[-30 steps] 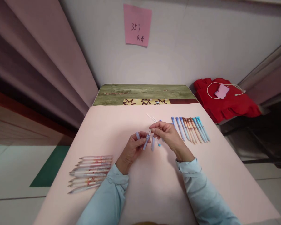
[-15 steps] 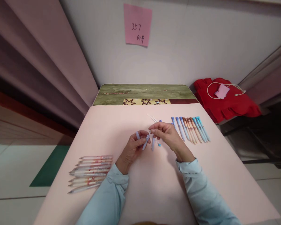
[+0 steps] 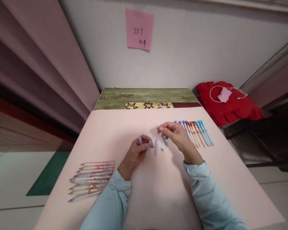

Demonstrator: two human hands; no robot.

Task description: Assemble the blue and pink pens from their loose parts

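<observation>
My left hand (image 3: 136,151) is closed on a pale lavender pen barrel (image 3: 148,148), pinched at a slant between thumb and finger. A second lavender pen piece (image 3: 140,140) sticks up between its fingers. My right hand (image 3: 175,135) is to the right, its thumb and forefinger pressed together beside thin white sticks (image 3: 154,121) that look like pen refills; what it pinches is too small to make out. Between the hands lies another lavender pen piece (image 3: 156,147), with a small blue cap-like part (image 3: 162,149) beside it. Under my right fingers lies a blue pen part (image 3: 166,141).
Finished-looking pens with blue, brown and turquoise tops stand in a row (image 3: 194,133) at the right. Several white patterned pens (image 3: 91,179) lie at the left on the pale pink table cover (image 3: 153,198). A red cloth (image 3: 228,110) with a white cable is beyond the right edge.
My right hand has moved from the barrel in my left hand, away and slightly right towards the white sticks. My left hand keeps its hold on the lavender pieces.
</observation>
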